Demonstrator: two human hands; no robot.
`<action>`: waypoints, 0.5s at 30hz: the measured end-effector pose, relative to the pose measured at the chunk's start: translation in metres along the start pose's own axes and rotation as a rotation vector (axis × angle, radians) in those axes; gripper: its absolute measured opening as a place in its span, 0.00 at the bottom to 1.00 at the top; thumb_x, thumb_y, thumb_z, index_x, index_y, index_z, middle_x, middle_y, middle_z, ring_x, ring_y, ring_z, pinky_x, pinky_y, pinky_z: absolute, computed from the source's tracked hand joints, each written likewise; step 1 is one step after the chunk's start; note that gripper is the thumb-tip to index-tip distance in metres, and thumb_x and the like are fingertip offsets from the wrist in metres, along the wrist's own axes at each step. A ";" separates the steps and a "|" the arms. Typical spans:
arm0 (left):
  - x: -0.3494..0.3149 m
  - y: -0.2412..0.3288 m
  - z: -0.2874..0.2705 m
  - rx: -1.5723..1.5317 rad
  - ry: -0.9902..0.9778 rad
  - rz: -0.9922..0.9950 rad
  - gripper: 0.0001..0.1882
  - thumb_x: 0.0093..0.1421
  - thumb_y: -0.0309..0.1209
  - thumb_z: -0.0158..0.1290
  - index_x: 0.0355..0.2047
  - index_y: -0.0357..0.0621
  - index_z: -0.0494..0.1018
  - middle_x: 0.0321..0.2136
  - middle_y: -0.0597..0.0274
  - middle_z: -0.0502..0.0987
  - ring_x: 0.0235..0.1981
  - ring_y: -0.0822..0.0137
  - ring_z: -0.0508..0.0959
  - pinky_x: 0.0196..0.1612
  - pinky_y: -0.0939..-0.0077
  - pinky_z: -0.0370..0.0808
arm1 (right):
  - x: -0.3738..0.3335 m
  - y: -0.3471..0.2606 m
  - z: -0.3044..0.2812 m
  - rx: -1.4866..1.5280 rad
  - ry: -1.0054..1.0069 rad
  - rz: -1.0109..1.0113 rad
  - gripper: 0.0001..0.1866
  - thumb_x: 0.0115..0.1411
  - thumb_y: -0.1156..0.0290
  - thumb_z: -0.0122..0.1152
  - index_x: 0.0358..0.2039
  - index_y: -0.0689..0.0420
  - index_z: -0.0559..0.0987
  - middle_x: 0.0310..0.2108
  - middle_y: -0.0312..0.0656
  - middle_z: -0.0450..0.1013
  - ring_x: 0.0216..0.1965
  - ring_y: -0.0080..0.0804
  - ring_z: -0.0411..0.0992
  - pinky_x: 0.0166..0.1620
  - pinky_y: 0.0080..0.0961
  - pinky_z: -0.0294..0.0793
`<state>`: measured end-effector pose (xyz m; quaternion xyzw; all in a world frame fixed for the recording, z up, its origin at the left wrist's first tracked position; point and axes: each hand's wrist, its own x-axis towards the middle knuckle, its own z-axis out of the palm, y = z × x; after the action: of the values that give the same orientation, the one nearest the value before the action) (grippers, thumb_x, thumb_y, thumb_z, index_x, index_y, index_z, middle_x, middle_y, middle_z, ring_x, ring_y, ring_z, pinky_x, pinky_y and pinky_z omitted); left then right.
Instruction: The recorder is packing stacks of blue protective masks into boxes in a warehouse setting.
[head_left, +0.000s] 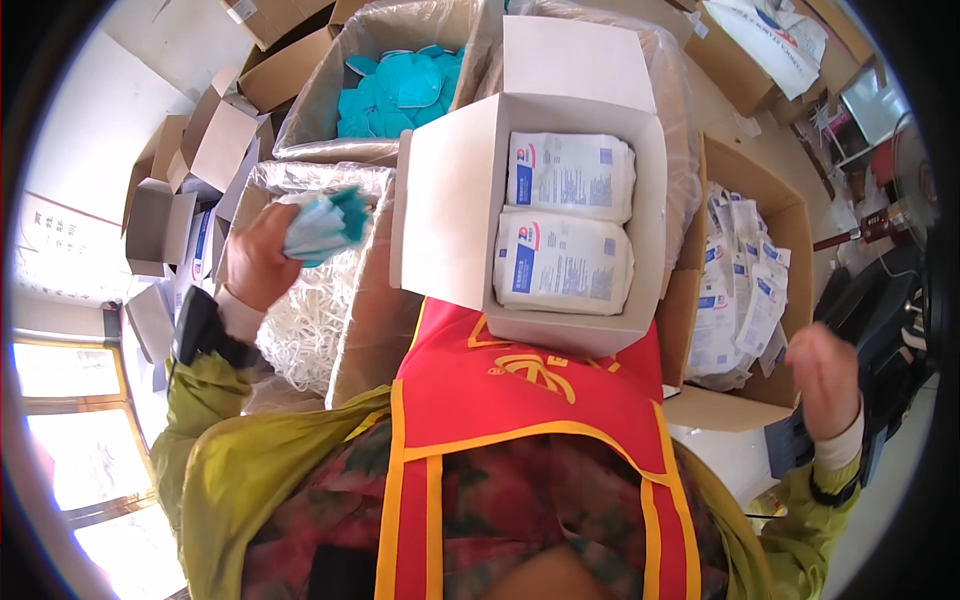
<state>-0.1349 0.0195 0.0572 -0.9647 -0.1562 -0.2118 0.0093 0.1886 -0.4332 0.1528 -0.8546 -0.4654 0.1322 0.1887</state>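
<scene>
My left hand (262, 262) is closed around a small bunch of teal and white face masks (325, 228), blurred by motion. It is above a lined box (375, 240) with tangled white strips (312, 330) inside. Off to the right, my right hand (826, 380) is raised with its fingers bent together. Nothing shows in it, but the inside of the fingers is hidden. In front of my red apron (530, 395) sits an open white carton (575, 332), holding white and blue printed packs (565, 265) in two visible stacks.
A lined box (300, 125) of teal masks (400, 95) stands behind the strips. A brown carton (790, 225) of loose white packets (735, 280) is at the right. Open empty cartons (215, 145) pile up at far left. A white bag (770, 40) lies at the back right.
</scene>
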 end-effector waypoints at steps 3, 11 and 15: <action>0.021 0.045 0.002 -0.148 0.065 0.337 0.21 0.44 0.24 0.59 0.42 0.45 0.75 0.28 0.57 0.74 0.24 0.56 0.77 0.25 0.65 0.74 | 0.019 -0.020 0.018 0.221 -0.033 0.074 0.09 0.63 0.73 0.46 0.27 0.60 0.73 0.18 0.38 0.68 0.19 0.23 0.68 0.24 0.19 0.63; 0.039 0.113 -0.001 -0.318 0.191 0.730 0.25 0.39 0.37 0.66 0.43 0.63 0.80 0.32 0.61 0.69 0.17 0.70 0.71 0.18 0.78 0.69 | 0.092 -0.046 0.103 1.368 -0.209 -0.001 0.11 0.66 0.67 0.49 0.34 0.61 0.75 0.24 0.34 0.70 0.20 0.17 0.65 0.23 0.14 0.64; 0.039 0.123 -0.001 -0.337 0.191 0.759 0.24 0.40 0.36 0.66 0.42 0.66 0.79 0.32 0.62 0.67 0.15 0.73 0.67 0.17 0.81 0.68 | 0.117 -0.057 0.114 1.393 -0.423 -0.088 0.11 0.65 0.66 0.50 0.37 0.62 0.75 0.26 0.34 0.70 0.22 0.16 0.65 0.22 0.14 0.63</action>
<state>-0.0642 -0.0857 0.0796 -0.9177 0.2486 -0.3046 -0.0569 0.1621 -0.2835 0.0701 -0.4729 -0.3335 0.5525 0.5999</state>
